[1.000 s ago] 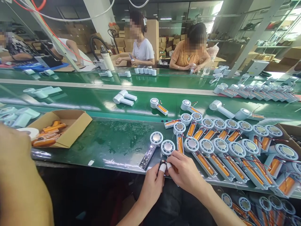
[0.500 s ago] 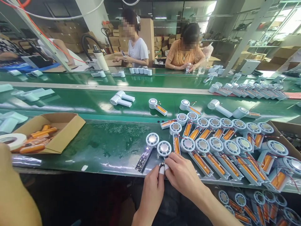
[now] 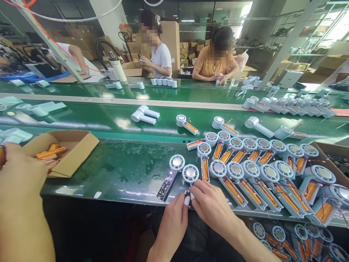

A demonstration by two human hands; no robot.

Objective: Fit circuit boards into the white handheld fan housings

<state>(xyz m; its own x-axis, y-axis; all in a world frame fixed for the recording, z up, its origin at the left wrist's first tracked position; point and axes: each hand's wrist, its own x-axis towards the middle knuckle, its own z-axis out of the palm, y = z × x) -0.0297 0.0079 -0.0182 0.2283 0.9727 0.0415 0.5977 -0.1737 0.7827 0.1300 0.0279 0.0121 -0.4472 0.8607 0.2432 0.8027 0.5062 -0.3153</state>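
Note:
A pale blue handheld fan (image 3: 190, 173) with a round grille and silver centre lies at the table's front edge. My left hand (image 3: 173, 214) is closed at its handle end, a white cover on one fingertip. My right hand (image 3: 214, 203) is closed there too, its fingertips pinching close against the left ones. Between them shows a small dark piece, too small to name; the hands hide most of the handle. Just left lies another fan (image 3: 176, 162) whose handle carries a dark circuit board (image 3: 167, 185) with a lit spot.
Rows of fans with orange batteries (image 3: 240, 187) cover the right side. A cardboard box (image 3: 79, 156) of orange batteries stands left, a co-worker's hand (image 3: 23, 174) beside it. The green conveyor (image 3: 109, 116) carries more fan bodies. Two people sit across; further fans lie below the table, right.
My hands stay at the same fan with barely any shift. The co-worker's hand at left has moved into fuller view beside the battery box. Fan bodies on the conveyor have moved slightly right.

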